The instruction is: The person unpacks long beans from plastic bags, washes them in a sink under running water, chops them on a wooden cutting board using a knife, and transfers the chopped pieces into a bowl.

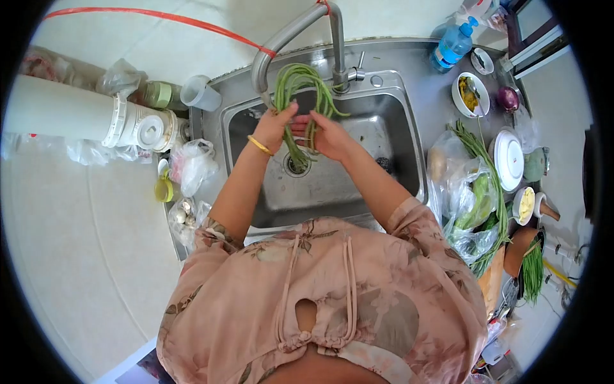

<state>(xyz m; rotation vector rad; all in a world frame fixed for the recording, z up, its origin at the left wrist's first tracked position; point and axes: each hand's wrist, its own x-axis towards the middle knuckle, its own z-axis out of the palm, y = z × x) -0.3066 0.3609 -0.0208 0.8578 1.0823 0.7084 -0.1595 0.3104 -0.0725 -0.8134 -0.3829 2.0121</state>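
A looped bunch of long green beans [299,78] is up over the steel sink [332,189], beside the curved tap [261,72]. My left hand [274,128], with a gold bangle at its wrist, is closed round the left side of the bunch. On the other side my right hand [323,134] has its fingers round the hanging strands, partly hidden by them. The lower ends of the beans dangle above the drain [297,166].
At the right stand a blue soap bottle [453,46], a bowl of yellow food [470,95], white plates [508,160], bagged vegetables [473,198] and more long beans [495,185]. Left of the sink are a plastic cup [199,93] and bagged garlic [185,214].
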